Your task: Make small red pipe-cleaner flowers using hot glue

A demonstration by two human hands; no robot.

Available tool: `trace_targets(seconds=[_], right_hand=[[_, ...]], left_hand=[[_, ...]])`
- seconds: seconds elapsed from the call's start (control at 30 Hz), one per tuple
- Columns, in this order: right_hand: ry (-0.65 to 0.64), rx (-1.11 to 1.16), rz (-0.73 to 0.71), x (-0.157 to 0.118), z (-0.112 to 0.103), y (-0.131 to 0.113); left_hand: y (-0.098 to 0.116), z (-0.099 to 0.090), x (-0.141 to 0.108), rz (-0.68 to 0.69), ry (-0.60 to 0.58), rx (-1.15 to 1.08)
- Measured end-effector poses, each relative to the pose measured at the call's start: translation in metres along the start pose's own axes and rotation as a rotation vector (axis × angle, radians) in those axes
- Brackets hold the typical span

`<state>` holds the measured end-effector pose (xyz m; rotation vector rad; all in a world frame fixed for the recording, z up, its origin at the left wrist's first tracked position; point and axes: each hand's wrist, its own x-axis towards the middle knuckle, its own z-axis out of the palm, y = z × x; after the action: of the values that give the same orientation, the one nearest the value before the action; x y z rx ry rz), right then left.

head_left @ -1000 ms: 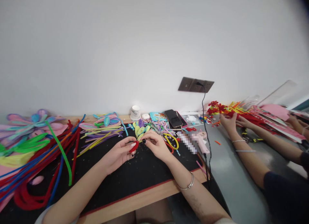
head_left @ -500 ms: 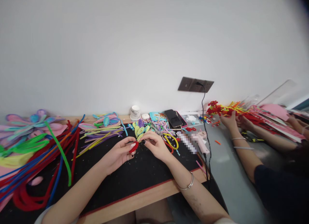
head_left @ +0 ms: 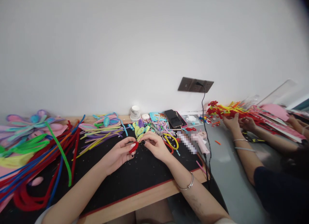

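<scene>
Between the thumb and fingers of my left hand (head_left: 117,155) is a small folded piece of red pipe cleaner (head_left: 134,147). My right hand (head_left: 155,146) is closed in a pinch at the upper right end of that piece, and its fingertips partly hide what they grip. Both hands hover over a black mat (head_left: 145,177). Just behind them lie looped yellow-green pipe cleaners (head_left: 139,131) and a yellow loop (head_left: 172,141).
At left are long red and blue pipe cleaners (head_left: 60,146) and a pastel flower (head_left: 36,124). Behind stand a paper cup (head_left: 135,112) and phones (head_left: 173,118). A pink glue gun (head_left: 202,143) lies right, near a black cord (head_left: 209,153). A co-worker's hands (head_left: 231,124) handle red pipe-cleaner pieces.
My hands and the red piece stay almost where they were. The co-worker's hands at the right have shifted slightly to the right.
</scene>
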<state>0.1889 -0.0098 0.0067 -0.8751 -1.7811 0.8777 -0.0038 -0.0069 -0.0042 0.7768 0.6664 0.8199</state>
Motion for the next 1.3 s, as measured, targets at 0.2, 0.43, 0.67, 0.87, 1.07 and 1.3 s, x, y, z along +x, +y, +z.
trace_targets(seconds=[0.2, 0.43, 0.67, 0.87, 1.07, 1.3], right_hand=[[0.0, -0.001, 0.002, 0.0009, -0.0003, -0.0025], [0.0, 0.034, -0.012, 0.0014, 0.0, -0.0036], [-0.007, 0.032, 0.01, -0.0004, -0.0001, 0.0019], [-0.009, 0.036, 0.01, -0.0005, 0.0002, 0.0024], [-0.007, 0.039, 0.008, -0.0001, 0.0001, -0.0003], [-0.011, 0.04, 0.017, -0.0001, -0.0002, 0.0002]], left_hand=[[0.0008, 0.0009, -0.0011, 0.007, -0.003, -0.003], [0.0006, 0.0, -0.0008, 0.011, 0.001, -0.006], [-0.0003, -0.0018, -0.0008, 0.011, 0.007, 0.004], [-0.0002, -0.0011, -0.0008, 0.007, 0.015, 0.004], [0.0003, -0.0009, 0.0016, 0.01, 0.01, 0.005], [0.0015, 0.0008, -0.0006, 0.007, 0.015, -0.003]])
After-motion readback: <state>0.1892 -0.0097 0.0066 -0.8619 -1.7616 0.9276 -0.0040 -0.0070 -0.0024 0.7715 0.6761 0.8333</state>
